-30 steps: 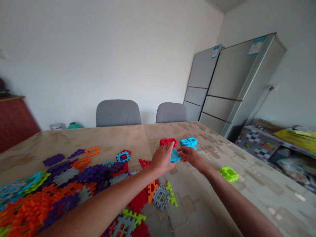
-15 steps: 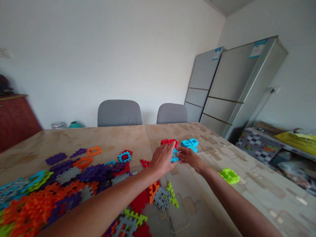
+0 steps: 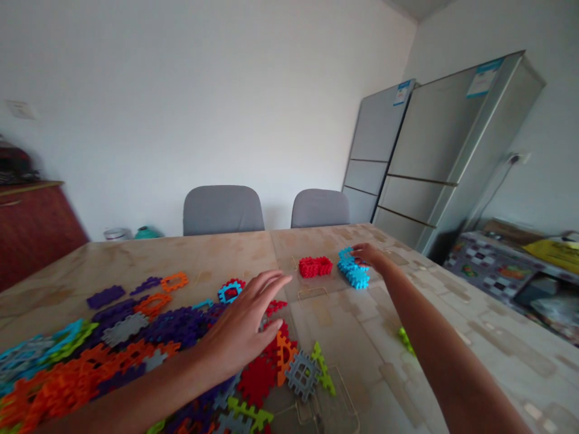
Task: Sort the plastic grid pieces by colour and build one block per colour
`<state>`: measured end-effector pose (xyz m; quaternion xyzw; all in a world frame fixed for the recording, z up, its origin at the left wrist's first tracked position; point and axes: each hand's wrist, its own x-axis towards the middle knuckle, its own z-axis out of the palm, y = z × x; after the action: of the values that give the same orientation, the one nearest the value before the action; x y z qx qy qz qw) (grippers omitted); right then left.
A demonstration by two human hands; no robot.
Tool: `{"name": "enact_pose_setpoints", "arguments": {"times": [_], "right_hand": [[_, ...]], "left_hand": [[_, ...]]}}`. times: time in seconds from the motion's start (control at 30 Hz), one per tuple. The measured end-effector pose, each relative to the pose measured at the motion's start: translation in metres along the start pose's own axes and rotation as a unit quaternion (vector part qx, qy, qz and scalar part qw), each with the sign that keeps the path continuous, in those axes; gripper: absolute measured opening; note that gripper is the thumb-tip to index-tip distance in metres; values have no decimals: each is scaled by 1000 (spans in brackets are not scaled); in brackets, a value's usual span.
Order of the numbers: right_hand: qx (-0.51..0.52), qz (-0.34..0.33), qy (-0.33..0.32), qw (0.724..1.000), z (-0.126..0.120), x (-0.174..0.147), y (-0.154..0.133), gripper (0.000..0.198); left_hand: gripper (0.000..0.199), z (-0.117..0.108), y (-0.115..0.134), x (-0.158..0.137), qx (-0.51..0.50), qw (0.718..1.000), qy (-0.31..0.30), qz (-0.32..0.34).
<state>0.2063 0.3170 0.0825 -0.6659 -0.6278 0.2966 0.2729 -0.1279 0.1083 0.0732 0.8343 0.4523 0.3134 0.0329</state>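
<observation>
My left hand (image 3: 248, 319) is open, fingers stretched out and thumb apart, above the right side of a pile of interlocking plastic tiles; it holds nothing. At the far right group, my right hand (image 3: 368, 254) has its fingers curled onto a blue interlocking tile (image 3: 345, 253) at the back of the blue stack (image 3: 355, 276); the exact grip is partly hidden. Left of it sits a stack of red tiles (image 3: 315, 266). A blue frame tile (image 3: 230, 292) lies just beyond my left hand.
The mixed pile includes orange tiles (image 3: 67, 386), purple tiles (image 3: 176, 322) and a grey tile (image 3: 303, 375). A green piece (image 3: 406, 340) is partly behind my right forearm. Two grey chairs (image 3: 224, 211) stand at the table's (image 3: 380, 337) far edge.
My hands have separated. The right hand has moved right with the blue tile to the blue stack. My left hand has come back toward the pile and opened, uncovering the red stack.
</observation>
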Motion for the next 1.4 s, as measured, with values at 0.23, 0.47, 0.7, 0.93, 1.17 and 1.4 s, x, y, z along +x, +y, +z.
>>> {"name": "enact_pose_setpoints", "arguments": {"times": [0.23,0.47,0.7,0.93,1.17,1.4], "right_hand": [[-140,-5,25,990,5,10,10,34],[-302,-63,39,950,2,11,9,31],[-401,-186,-83,893,14,6,-6,37],[-473,-208,-136,845,24,10,-14,37],[-499,-210,-151,827,27,17,-13,34],[-445,-225,-140,855,3,28,-6,36]], "left_hand": [[58,-19,-19,-41,47,998,18,-22],[51,-36,-16,-60,83,995,46,0],[51,-46,-25,-81,103,993,50,-1],[50,-41,-43,-107,103,993,13,-54],[42,-40,-38,-107,123,991,24,-37],[41,-42,-37,-109,135,990,29,-27]]}}
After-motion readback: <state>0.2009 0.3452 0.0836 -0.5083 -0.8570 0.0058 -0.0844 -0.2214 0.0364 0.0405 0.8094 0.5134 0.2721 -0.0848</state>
